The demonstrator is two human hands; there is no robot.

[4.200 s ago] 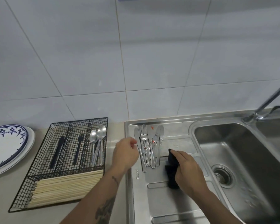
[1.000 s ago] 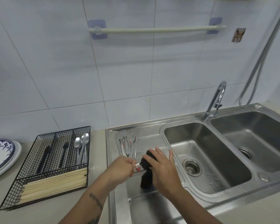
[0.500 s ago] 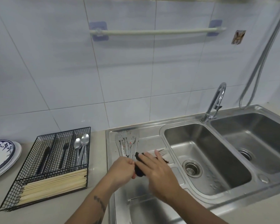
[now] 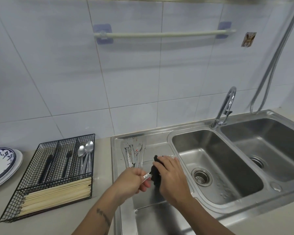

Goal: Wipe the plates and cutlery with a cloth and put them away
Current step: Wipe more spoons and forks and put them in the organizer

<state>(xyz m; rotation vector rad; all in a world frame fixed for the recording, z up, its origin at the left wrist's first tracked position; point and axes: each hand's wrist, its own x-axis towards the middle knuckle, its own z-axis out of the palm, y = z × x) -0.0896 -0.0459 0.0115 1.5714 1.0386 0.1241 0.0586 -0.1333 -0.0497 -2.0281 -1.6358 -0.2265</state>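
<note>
Far left, the plates (image 4: 2, 162) sit stacked on the counter, then the wire cutlery tray (image 4: 46, 180) with spoons (image 4: 86, 152) and chopsticks (image 4: 58, 194). On the drainboard (image 4: 158, 145) lies a bunch of forks and knives (image 4: 133, 152). Left hand (image 4: 130, 181), fingers curled, grips a metal handle (image 4: 146, 175). Right hand (image 4: 171, 177), palm down, wraps the black cloth (image 4: 155, 175) around its other end beside the sink basin (image 4: 217, 165).

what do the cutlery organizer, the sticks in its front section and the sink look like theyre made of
Cutlery organizer: looks like black coated wire, an open see-through grid.
Sticks: pale wood or bamboo by their matte cream colour; which one is unclear.
Sink: apparently stainless steel, brushed grey with soft reflections.
</note>
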